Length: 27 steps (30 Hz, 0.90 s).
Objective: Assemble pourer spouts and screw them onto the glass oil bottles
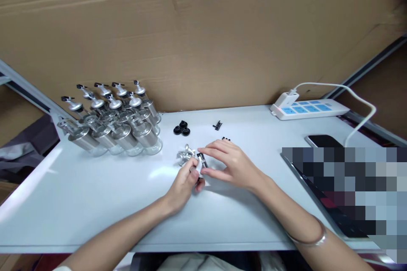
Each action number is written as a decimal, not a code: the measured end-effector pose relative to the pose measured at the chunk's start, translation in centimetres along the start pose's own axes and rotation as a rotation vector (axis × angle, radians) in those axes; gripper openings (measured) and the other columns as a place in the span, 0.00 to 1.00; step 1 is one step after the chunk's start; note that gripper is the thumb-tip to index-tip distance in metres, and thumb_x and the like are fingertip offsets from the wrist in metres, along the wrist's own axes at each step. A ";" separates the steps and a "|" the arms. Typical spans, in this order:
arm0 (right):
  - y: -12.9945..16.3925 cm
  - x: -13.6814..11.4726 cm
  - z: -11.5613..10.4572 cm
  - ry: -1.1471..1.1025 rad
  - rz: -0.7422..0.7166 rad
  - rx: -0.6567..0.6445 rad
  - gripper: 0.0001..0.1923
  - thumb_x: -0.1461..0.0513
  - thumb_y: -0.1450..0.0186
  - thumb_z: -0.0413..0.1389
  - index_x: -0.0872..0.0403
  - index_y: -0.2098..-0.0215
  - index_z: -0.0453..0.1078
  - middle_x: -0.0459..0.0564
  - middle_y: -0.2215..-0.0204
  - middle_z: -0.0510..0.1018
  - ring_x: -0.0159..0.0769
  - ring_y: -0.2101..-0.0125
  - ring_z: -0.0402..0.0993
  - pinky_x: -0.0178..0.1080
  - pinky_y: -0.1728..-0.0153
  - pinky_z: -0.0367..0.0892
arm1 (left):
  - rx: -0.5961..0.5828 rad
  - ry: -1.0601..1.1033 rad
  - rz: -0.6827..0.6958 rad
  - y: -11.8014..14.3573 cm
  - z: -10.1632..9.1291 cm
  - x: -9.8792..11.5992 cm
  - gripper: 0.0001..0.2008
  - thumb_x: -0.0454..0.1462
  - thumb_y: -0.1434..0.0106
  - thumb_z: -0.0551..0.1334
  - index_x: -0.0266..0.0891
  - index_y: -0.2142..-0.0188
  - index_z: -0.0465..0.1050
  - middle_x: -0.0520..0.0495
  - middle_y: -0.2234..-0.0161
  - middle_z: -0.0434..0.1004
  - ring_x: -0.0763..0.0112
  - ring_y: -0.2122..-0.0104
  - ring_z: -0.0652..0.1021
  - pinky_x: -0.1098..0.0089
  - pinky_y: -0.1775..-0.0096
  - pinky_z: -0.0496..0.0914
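A small silver pour spout (199,165) with a black flap (202,160) on its top is in my left hand (183,184), whose fingers are closed around its body. My right hand (233,163) reaches in from the right. Its index finger and thumb sit on either side of the spout at the black flap, while the other fingers are stretched out. Just behind my left hand lie more silver spout parts (186,153), partly hidden. Black round stoppers (182,128) are grouped farther back. Small black flap pieces (218,125) lie to their right, and several tiny black pieces (226,138) peek out behind my right hand.
At the left of the white table (133,203) stand several glass and steel bottles (117,135), many topped with spouts. A power strip (310,109) with a white charger and cable (365,101) sits back right. A phone (322,140) and a dark tablet-like slab (330,207) lie right. Cardboard (203,51) walls the back.
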State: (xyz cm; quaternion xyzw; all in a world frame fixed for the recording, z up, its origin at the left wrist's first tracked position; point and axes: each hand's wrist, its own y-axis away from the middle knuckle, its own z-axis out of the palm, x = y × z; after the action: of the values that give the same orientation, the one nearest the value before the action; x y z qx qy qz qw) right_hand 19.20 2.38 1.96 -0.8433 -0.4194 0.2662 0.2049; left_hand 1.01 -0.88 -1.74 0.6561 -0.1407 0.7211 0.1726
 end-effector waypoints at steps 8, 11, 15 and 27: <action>0.0 -0.4 1.7 0.212 -0.193 0.117 0.21 0.58 0.27 0.39 0.62 0.60 0.70 0.55 0.73 0.77 0.37 0.73 0.69 0.39 0.70 0.61 | -0.006 0.025 -0.065 0.4 0.7 0.6 0.26 0.61 0.41 0.54 0.41 0.70 0.54 0.60 0.83 0.57 0.80 0.84 0.59 0.74 0.77 0.53; 0.1 -0.5 2.2 0.209 -0.195 0.124 0.19 0.62 0.27 0.39 0.61 0.63 0.70 0.53 0.76 0.75 0.36 0.75 0.66 0.38 0.72 0.60 | -0.034 0.078 -0.100 0.4 1.1 1.2 0.25 0.60 0.41 0.55 0.39 0.68 0.58 0.59 0.80 0.59 0.82 0.84 0.61 0.75 0.78 0.54; 0.1 -0.6 2.2 0.196 -0.170 0.117 0.19 0.64 0.27 0.39 0.59 0.65 0.69 0.51 0.77 0.72 0.35 0.76 0.63 0.37 0.73 0.59 | -0.054 0.123 -0.099 0.3 1.1 1.3 0.26 0.60 0.41 0.55 0.38 0.67 0.59 0.58 0.77 0.59 0.83 0.83 0.62 0.76 0.78 0.54; 0.2 -0.5 2.5 0.163 -0.150 0.128 0.25 0.60 0.26 0.33 0.59 0.67 0.69 0.52 0.77 0.70 0.35 0.75 0.64 0.37 0.70 0.62 | -0.104 0.188 -0.107 0.3 1.0 0.9 0.25 0.58 0.40 0.55 0.37 0.66 0.58 0.58 0.75 0.58 0.84 0.82 0.61 0.75 0.77 0.53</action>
State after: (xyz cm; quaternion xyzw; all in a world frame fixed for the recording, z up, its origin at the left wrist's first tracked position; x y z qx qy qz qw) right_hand 17.51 2.16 0.11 -0.8137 -0.4453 0.2070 0.3111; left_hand 1.69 -1.47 -0.72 0.5821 -0.1258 0.7610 0.2571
